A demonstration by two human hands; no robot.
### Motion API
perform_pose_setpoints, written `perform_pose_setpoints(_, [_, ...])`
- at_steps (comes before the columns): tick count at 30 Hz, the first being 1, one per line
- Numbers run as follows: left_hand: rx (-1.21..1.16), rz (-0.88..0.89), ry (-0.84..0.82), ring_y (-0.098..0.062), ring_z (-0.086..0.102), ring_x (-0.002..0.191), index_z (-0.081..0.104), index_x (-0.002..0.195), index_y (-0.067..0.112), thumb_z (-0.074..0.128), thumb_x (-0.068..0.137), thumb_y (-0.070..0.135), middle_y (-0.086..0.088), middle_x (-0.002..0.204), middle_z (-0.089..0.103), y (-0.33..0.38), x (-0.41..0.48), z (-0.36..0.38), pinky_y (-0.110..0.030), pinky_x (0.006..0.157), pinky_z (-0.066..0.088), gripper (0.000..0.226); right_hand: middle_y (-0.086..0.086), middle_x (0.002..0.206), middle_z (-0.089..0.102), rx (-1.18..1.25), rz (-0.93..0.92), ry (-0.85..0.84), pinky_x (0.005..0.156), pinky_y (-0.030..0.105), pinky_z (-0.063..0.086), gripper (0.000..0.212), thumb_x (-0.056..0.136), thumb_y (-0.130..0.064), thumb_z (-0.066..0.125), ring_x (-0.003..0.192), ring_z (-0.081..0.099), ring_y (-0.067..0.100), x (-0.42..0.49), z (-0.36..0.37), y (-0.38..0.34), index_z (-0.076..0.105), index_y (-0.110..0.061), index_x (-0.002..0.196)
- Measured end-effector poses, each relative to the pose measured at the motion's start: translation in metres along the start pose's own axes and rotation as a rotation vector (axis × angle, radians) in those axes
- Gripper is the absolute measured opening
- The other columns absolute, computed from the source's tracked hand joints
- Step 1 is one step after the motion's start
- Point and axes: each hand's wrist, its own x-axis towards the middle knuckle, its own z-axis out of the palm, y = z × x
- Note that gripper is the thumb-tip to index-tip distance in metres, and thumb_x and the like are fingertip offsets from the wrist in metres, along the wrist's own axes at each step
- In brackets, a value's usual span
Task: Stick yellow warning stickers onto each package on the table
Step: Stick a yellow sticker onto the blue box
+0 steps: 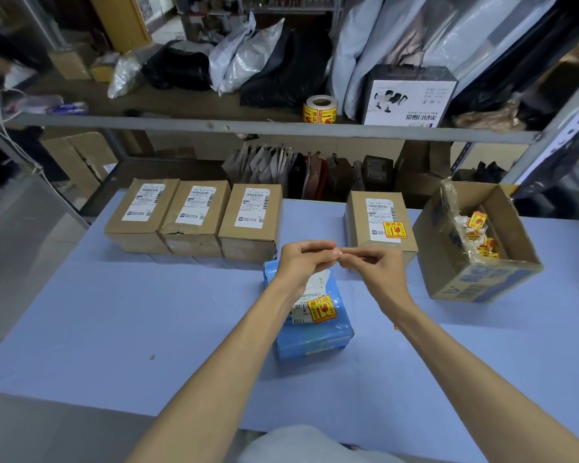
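A blue wrapped package [315, 339] lies in the middle of the table with a yellow warning sticker [321, 308] on its white label. Just above it my left hand [303, 259] and my right hand [375, 264] meet fingertip to fingertip, fingers pinched together; whatever is between them is too small to make out. Three cardboard packages [194, 218] stand in a row at the back left, showing only white labels. A fourth cardboard package [380, 222] at the back right carries a yellow sticker [395, 229]. A sticker roll [320, 110] sits on the shelf.
An open cardboard box [475, 242] at the right holds crumpled backing paper and sticker scraps. The table has a blue cover [114, 312]. A metal shelf [248, 127] above the table's back edge holds bags and a printed box [408, 98].
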Motion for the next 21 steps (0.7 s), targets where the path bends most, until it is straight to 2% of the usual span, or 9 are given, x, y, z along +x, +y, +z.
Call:
perform_pose_setpoints(3, [0.001, 0.017, -0.011, -0.017, 0.071, 0.074, 0.068, 0.087, 0.004, 0.073, 0.076, -0.006, -0.011, 0.08, 0.071, 0.003, 0.004, 0.011, -0.019, 0.07, 0.057, 0.016, 0.009, 0.083, 0.074, 0.202, 0.08, 0.011, 0.071, 0.021, 0.057, 0.014, 0.082, -0.003, 0.07, 0.076, 0.072, 0.016, 0.003, -0.01, -0.004, 0.073, 0.001, 0.095])
perform_pose_setpoints(6, [0.09, 0.074, -0.019, -0.015, 0.07, 0.068, 0.064, 0.084, 0.006, 0.075, 0.074, -0.007, -0.011, 0.078, 0.069, 0.004, 0.009, 0.029, -0.021, 0.069, 0.058, 0.02, 0.01, 0.083, 0.073, 0.268, 0.147, 0.052, 0.075, 0.027, 0.059, 0.012, 0.081, 0.002, 0.07, 0.078, 0.072, 0.02, 0.008, -0.026, -0.004, 0.073, 0.004, 0.093])
perform_pose_setpoints(8, [0.189, 0.131, -0.022, -0.019, 0.069, 0.072, 0.06, 0.08, 0.009, 0.077, 0.072, -0.007, -0.012, 0.08, 0.069, 0.0, 0.016, 0.046, -0.026, 0.072, 0.059, 0.025, 0.014, 0.085, 0.072, 0.281, 0.177, 0.072, 0.077, 0.03, 0.06, 0.013, 0.08, 0.005, 0.069, 0.079, 0.071, 0.023, 0.012, -0.041, -0.003, 0.071, 0.007, 0.092])
perform_pose_setpoints(11, [0.326, 0.217, -0.029, -0.018, 0.07, 0.082, 0.061, 0.081, 0.011, 0.08, 0.07, 0.0, -0.009, 0.084, 0.072, -0.008, 0.028, 0.079, -0.027, 0.074, 0.058, 0.024, 0.017, 0.087, 0.07, 0.274, 0.217, 0.129, 0.078, 0.029, 0.058, 0.014, 0.081, 0.005, 0.068, 0.08, 0.068, 0.022, 0.019, -0.069, 0.0, 0.069, 0.009, 0.095])
perform_pose_setpoints(13, [0.344, 0.267, -0.061, -0.009, 0.069, 0.077, 0.064, 0.089, 0.003, 0.078, 0.072, -0.002, -0.008, 0.083, 0.072, -0.015, 0.034, 0.108, -0.021, 0.072, 0.056, 0.022, 0.015, 0.089, 0.069, 0.286, 0.266, 0.19, 0.077, 0.024, 0.057, 0.016, 0.084, 0.003, 0.066, 0.084, 0.066, 0.021, 0.024, -0.092, 0.003, 0.068, 0.008, 0.099])
perform_pose_setpoints(15, [0.347, 0.289, -0.102, -0.008, 0.067, 0.072, 0.063, 0.092, 0.0, 0.076, 0.074, -0.005, -0.01, 0.081, 0.069, -0.021, 0.038, 0.137, -0.018, 0.068, 0.055, 0.023, 0.016, 0.085, 0.069, 0.239, 0.267, 0.262, 0.072, 0.021, 0.057, 0.015, 0.085, 0.003, 0.065, 0.082, 0.065, 0.022, 0.027, -0.116, 0.007, 0.069, 0.008, 0.098])
perform_pose_setpoints(18, [0.434, 0.356, -0.169, -0.017, 0.069, 0.077, 0.061, 0.089, 0.006, 0.077, 0.074, -0.001, -0.013, 0.083, 0.071, -0.023, 0.042, 0.175, -0.023, 0.071, 0.058, 0.023, 0.019, 0.08, 0.07, 0.052, 0.204, 0.336, 0.074, 0.031, 0.056, 0.007, 0.08, 0.0, 0.072, 0.075, 0.065, 0.022, 0.03, -0.153, 0.008, 0.073, 0.003, 0.086])
perform_pose_setpoints(21, [0.581, 0.467, -0.244, -0.012, 0.067, 0.075, 0.062, 0.086, 0.008, 0.077, 0.076, 0.003, -0.005, 0.081, 0.069, -0.019, 0.051, 0.206, -0.022, 0.07, 0.056, 0.018, 0.012, 0.067, 0.07, -0.204, 0.149, 0.332, 0.064, 0.033, 0.051, 0.007, 0.078, -0.009, 0.073, 0.061, 0.061, 0.015, 0.039, -0.187, 0.007, 0.074, -0.005, 0.072])
